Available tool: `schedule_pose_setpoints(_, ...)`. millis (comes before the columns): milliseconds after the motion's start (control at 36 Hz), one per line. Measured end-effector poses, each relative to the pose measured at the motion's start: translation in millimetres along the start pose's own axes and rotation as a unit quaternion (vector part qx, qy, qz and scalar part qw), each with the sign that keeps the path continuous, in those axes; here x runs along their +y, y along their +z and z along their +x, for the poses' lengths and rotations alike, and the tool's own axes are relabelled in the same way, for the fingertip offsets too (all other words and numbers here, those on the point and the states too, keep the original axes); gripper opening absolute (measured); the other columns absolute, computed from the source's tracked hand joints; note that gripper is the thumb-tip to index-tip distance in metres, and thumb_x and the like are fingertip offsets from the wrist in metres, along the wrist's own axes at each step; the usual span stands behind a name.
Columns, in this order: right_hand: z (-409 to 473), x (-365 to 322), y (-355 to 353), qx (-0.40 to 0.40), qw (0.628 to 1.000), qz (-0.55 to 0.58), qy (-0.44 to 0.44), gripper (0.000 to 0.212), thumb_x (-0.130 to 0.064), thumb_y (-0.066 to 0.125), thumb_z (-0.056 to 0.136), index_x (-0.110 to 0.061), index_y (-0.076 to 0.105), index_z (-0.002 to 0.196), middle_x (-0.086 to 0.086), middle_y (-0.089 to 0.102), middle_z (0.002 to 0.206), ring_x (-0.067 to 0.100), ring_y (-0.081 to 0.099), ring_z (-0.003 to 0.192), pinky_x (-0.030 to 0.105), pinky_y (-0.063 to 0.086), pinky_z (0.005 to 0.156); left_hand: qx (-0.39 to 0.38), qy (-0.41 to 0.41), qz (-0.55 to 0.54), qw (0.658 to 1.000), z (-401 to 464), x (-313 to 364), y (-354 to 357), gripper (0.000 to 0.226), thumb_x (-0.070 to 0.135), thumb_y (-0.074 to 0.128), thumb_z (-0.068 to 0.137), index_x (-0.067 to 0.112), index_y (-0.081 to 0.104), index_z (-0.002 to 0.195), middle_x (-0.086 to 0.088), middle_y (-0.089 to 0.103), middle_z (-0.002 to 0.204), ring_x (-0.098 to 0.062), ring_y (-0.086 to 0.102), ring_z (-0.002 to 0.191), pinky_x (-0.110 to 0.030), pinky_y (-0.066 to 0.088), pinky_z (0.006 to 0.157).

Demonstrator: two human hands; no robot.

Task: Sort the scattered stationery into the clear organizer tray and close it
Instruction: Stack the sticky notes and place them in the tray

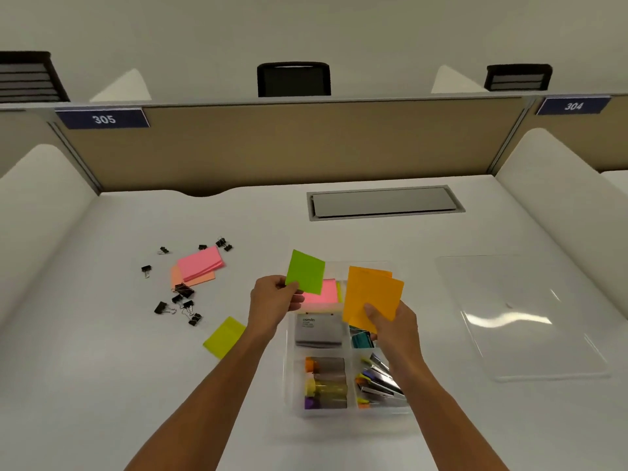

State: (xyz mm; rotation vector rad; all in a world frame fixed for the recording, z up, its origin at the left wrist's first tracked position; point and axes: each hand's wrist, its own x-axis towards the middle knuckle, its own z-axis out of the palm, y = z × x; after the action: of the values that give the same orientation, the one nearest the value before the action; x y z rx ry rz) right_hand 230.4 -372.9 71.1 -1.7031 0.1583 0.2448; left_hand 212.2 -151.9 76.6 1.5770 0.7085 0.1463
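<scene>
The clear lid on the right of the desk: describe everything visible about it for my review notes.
The clear lid is a flat, see-through rectangular sheet with rounded corners and a shallow raised rim, apparently plastic. It lies flat on the white desk, right of the organizer tray and apart from it. Ceiling lights glare across its surface. Neither hand touches it, and nothing rests on it; the tray stands open.

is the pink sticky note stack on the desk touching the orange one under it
Touching. The head view shows the pink sticky note stack lying directly on the orange sticky notes, overlapping them with no gap between.
</scene>
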Motion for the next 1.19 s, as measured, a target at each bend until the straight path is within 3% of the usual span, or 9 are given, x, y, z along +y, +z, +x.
schedule_pose_setpoints(56,1,1,0,0.002,1.0,0.001,-0.001,0.013,-0.025,0.065,0.094,-0.034,0.058,0.101,-0.013,0.066,0.098,0.007,0.064,0.088,0.026,0.053,0.069,0.012,-0.002,-0.004,1.0,2,-3,0,0.009,0.008,0.063,0.089,0.003,0.071,0.089,-0.012,0.074,0.075,-0.023,0.073,0.068,-0.028,0.058,0.061)
schedule_pose_setpoints(250,5,4,-2,0.012,1.0,-0.015,0.011,0.013,-0.028,0.066,0.093,-0.036,0.057,0.098,-0.01,0.066,0.099,0.013,0.065,0.088,0.038,0.057,0.077,0.027,-0.012,0.007,1.0,12,-13,7,0.007,0.004,0.064,0.085,0.001,0.069,0.089,-0.014,0.072,0.071,-0.023,0.072,0.063,-0.029,0.06,0.06)
schedule_pose_setpoints(417,8,4,-3,0.019,0.999,-0.027,0.012,0.016,-0.027,0.066,0.093,-0.032,0.057,0.104,-0.007,0.065,0.099,0.016,0.065,0.091,0.047,0.057,0.086,0.008,-0.018,0.015,1.0,18,-18,19,0.01,0.008,0.065,0.086,0.002,0.07,0.08,-0.012,0.072,0.065,-0.025,0.072,0.06,-0.035,0.061,0.064)
schedule_pose_setpoints(528,8,5,-3,0.019,0.999,-0.028,0.018,0.016,-0.026,0.066,0.093,-0.031,0.058,0.107,-0.003,0.067,0.102,0.019,0.065,0.092,0.047,0.057,0.085,-0.008,-0.026,0.014,1.0,17,-23,23,0.012,0.011,0.066,0.088,0.0,0.069,0.086,-0.012,0.072,0.064,-0.027,0.072,0.059,-0.039,0.062,0.065)
schedule_pose_setpoints(667,6,6,0,0.017,0.999,-0.025,0.026,0.033,-0.026,0.065,0.094,-0.022,0.056,0.125,0.005,0.066,0.113,0.021,0.065,0.096,0.037,0.057,0.075,0.007,-0.021,0.011,1.0,15,-24,21,0.014,0.016,0.065,0.091,0.01,0.055,0.1,-0.013,0.071,0.063,-0.026,0.071,0.056,-0.031,0.06,0.056)
schedule_pose_setpoints(806,4,7,3,0.016,0.999,-0.038,0.026,0.046,-0.028,0.064,0.094,-0.019,0.048,0.136,0.003,0.059,0.12,0.024,0.059,0.103,0.022,0.048,0.066,0.015,-0.005,0.014,1.0,12,-22,19,0.023,0.018,0.065,0.092,0.005,0.061,0.11,-0.013,0.071,0.067,-0.025,0.07,0.056,-0.029,0.058,0.053)
schedule_pose_setpoints(944,1,5,3,0.003,0.999,-0.036,0.017,0.039,-0.028,0.066,0.093,-0.025,0.05,0.128,-0.002,0.06,0.115,0.02,0.06,0.099,0.018,0.046,0.063,-0.027,0.025,0.02,0.999,0,-15,20,0.016,0.021,0.063,0.091,0.011,0.067,0.103,-0.005,0.073,0.073,-0.019,0.071,0.061,-0.028,0.057,0.054)
schedule_pose_setpoints(1056,-2,3,6,-0.007,0.999,-0.033,0.014,0.04,-0.029,0.066,0.092,-0.027,0.049,0.129,-0.004,0.059,0.115,0.02,0.06,0.1,0.026,0.054,0.069,-0.108,0.046,0.006,0.993,-17,-11,22,0.019,0.028,0.062,0.093,0.013,0.067,0.105,-0.003,0.075,0.084,-0.018,0.072,0.075,-0.034,0.059,0.06)
schedule_pose_setpoints(1194,-4,2,13,-0.015,0.999,-0.048,-0.003,0.033,-0.034,0.066,0.092,-0.034,0.05,0.12,-0.01,0.06,0.107,0.01,0.06,0.091,0.018,0.047,0.062,-0.142,0.035,-0.043,0.988,-40,-13,22,0.025,0.038,0.055,0.096,0.018,0.069,0.101,-0.001,0.075,0.09,-0.019,0.073,0.082,-0.034,0.058,0.061)
